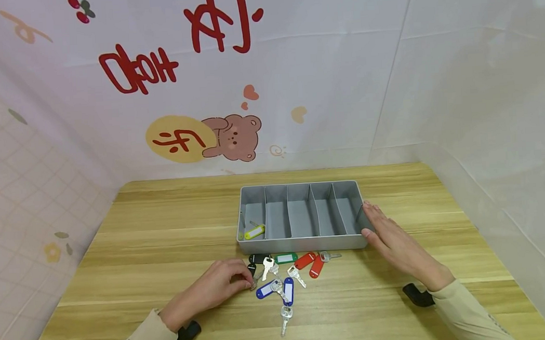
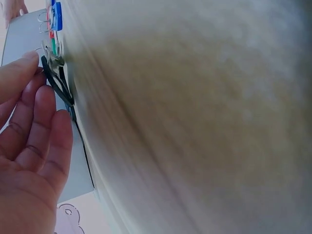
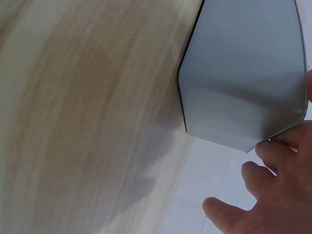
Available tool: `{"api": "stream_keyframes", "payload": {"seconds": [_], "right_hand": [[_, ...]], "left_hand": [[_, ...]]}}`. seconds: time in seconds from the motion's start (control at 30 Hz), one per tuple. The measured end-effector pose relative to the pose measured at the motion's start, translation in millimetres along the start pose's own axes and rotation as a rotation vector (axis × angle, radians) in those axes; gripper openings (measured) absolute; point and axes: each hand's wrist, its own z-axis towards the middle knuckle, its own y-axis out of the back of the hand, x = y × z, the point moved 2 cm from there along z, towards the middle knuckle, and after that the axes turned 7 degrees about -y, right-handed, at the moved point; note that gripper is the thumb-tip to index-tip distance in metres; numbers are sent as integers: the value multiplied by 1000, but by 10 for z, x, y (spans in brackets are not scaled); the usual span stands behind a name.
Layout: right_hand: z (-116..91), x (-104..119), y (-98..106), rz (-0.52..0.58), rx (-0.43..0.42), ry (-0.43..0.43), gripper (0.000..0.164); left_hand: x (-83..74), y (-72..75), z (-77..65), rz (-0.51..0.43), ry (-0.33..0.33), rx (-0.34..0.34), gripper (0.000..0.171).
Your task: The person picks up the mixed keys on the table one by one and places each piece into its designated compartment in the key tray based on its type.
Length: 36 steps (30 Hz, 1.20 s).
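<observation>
My left hand (image 1: 214,285) pinches a key with a black tag (image 2: 57,80) between thumb and forefinger, low over the table in front of the tray. A second black tag (image 1: 259,258) lies just beyond it. The right hand (image 1: 399,248) rests with fairly straight fingers against the right end of a grey compartment tray (image 1: 300,244); in the right wrist view some fingers (image 3: 270,156) touch the end wall's edge. Inside the leftmost compartment lies a key with a yellow tag (image 1: 255,232).
Along the tray's front lie a green tag (image 1: 286,258), two red tags (image 1: 305,260) and several keys (image 1: 296,276). Nearer me are two blue tags (image 1: 288,291) with keys. The wooden table (image 1: 163,223) meets a printed white backdrop (image 1: 323,83) behind the tray.
</observation>
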Motion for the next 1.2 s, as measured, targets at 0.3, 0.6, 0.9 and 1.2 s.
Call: {"api": "stream_keyframes", "payload": {"seconds": [0.3,0.6,0.9,1.2], "right_hand": [[1,0,-1,1,-4,3,68],[-5,-2,0,3,-7,6,68],[-6,6,2,-1,-2,0,69],[-11,7,0,16,2,-6,69]], "left_hand": [[-30,30,-13,3,-10,-30,11],[-74,60,-23,6,-19,-55,10],[-93,58,-17,-27,-25,-94,7],[-134,69,-1,-65,-56,-130,8]]}}
